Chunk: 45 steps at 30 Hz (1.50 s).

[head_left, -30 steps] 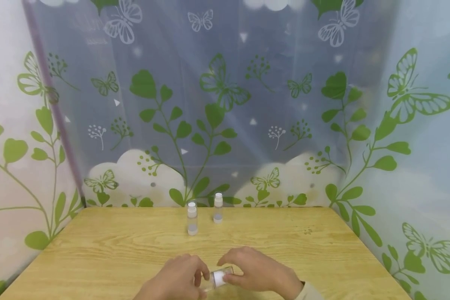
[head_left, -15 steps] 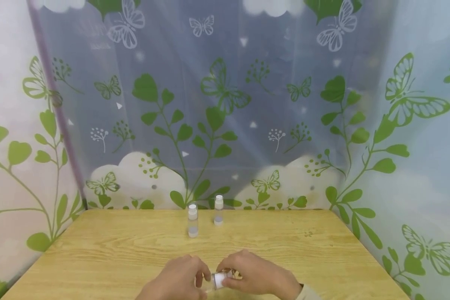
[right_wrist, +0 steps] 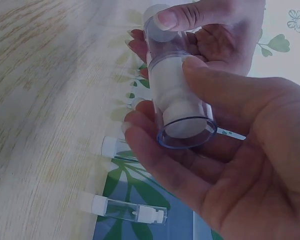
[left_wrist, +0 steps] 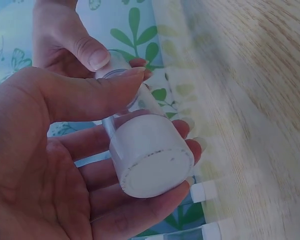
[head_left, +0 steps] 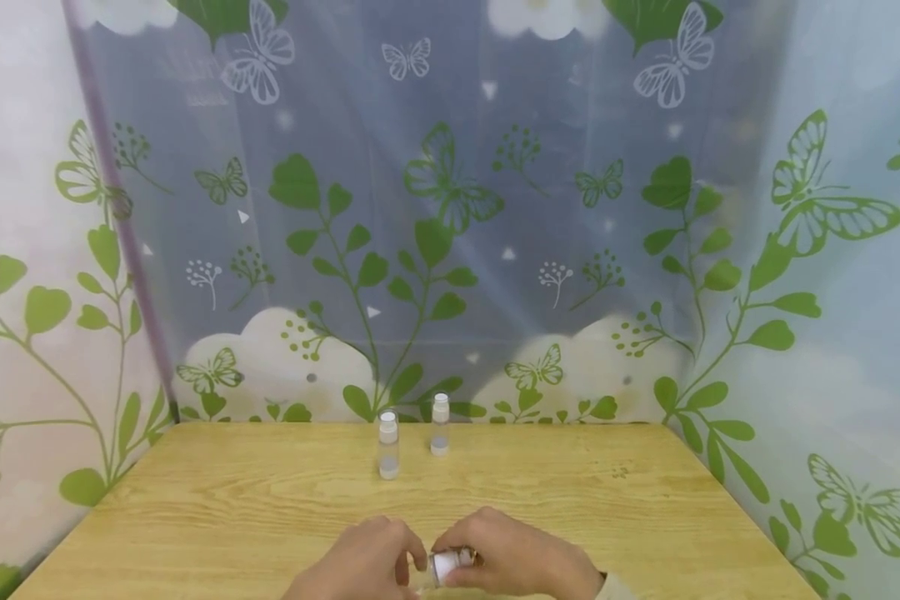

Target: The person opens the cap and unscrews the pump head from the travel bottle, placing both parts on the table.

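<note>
Low in the head view, both hands hold one small clear bottle (head_left: 444,568) lying tilted between them. My left hand (head_left: 367,560) grips it near its white base (left_wrist: 157,170), thumb on the clear body and fingers underneath. On the other end, my right hand (head_left: 521,554) pinches the clear cap (right_wrist: 182,92) between thumb and fingers. Through that cap a white pump head (right_wrist: 185,122) shows, and the cap's round rim faces the right wrist camera. In the head view the fingers hide much of the bottle.
Two similar clear bottles with white tops and bases, a nearer one (head_left: 388,450) and a farther one (head_left: 440,427), stand upright towards the back of the wooden table (head_left: 270,492). Behind the table hangs a curtain (head_left: 540,208) printed with leaves and butterflies.
My right fingers, raised off the bottle's cap end a second ago, have come down around it. The left hand keeps its grip. The head view has shifted slightly.
</note>
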### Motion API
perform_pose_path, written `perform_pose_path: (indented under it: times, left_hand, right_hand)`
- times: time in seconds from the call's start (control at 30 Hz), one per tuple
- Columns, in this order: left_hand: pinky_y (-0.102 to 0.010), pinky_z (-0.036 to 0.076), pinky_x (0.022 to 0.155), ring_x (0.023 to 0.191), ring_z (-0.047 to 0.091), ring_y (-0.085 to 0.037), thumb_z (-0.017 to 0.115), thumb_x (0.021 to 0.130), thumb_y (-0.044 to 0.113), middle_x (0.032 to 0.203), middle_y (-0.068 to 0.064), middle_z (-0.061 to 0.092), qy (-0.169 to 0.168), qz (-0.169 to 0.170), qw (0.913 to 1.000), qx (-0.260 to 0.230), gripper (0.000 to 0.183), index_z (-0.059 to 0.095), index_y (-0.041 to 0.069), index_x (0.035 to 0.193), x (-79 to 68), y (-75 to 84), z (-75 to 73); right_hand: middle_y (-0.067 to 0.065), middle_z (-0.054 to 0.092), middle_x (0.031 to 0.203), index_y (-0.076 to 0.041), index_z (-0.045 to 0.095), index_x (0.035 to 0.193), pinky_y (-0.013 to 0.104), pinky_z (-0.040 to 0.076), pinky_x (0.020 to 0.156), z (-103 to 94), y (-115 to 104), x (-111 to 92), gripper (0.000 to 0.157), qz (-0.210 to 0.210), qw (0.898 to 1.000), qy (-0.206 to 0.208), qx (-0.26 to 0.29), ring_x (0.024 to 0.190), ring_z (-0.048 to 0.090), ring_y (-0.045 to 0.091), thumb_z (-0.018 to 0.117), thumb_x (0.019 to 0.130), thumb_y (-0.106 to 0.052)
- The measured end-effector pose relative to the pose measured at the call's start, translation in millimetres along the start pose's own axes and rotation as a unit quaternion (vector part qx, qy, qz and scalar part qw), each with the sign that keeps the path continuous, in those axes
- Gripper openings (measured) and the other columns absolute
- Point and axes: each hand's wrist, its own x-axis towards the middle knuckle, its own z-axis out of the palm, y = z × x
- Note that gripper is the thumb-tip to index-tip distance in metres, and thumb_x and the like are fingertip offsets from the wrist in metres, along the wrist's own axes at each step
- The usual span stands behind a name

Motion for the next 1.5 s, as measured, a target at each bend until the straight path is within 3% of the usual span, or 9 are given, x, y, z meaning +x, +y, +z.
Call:
perform_pose_path:
  times: [0.53,0.77,1.33,1.5]
  left_hand:
    - [-0.022,0.046,0.058,0.066,0.055,-0.002,0.078,0.074,0.022,0.071,0.014,0.064,-0.008,-0.005,0.9992,-0.04,0.026,0.073,0.016,0.098,-1.3,-0.2,0.0]
    - [-0.021,0.045,0.058,0.068,0.054,-0.001,0.08,0.07,0.021,0.071,0.015,0.063,0.015,0.007,0.9995,-0.027,0.026,0.073,0.018,0.095,-2.1,-1.3,-0.4]
    - [-0.02,0.044,0.056,0.065,0.053,0.0,0.079,0.068,0.016,0.069,0.014,0.063,0.032,0.019,0.9987,-0.036,0.022,0.073,0.016,0.09,-3.3,-2.1,-3.7]
    - [-0.022,0.046,0.058,0.066,0.054,-0.004,0.078,0.069,0.013,0.07,0.01,0.064,0.018,0.006,0.997,-0.075,0.02,0.073,0.011,0.089,-5.4,-9.7,-5.5]
  right_hand:
    - [-0.003,0.073,0.098,-0.009,0.067,0.115,0.005,0.049,0.064,-4.7,3.6,-2.5,0.026,-0.023,0.999,0.03,-0.013,0.077,0.06,-0.012,0.062,0.092,-0.018]
    - [-0.003,0.073,0.101,-0.01,0.068,0.114,0.004,0.048,0.066,-4.9,-0.2,-0.6,0.026,-0.03,0.998,0.043,-0.026,0.08,0.06,-0.012,0.065,0.089,-0.015]
    - [-0.005,0.074,0.099,-0.012,0.07,0.111,0.002,0.047,0.066,-1.7,-3.9,2.2,0.024,-0.053,0.995,0.074,-0.046,0.083,0.061,-0.012,0.067,0.087,-0.015]
    - [-0.006,0.072,0.106,-0.015,0.07,0.112,0.008,0.049,0.075,-8.6,-3.3,-3.5,0.029,-0.014,0.992,0.079,-0.096,0.09,0.063,-0.005,0.07,0.083,-0.016]
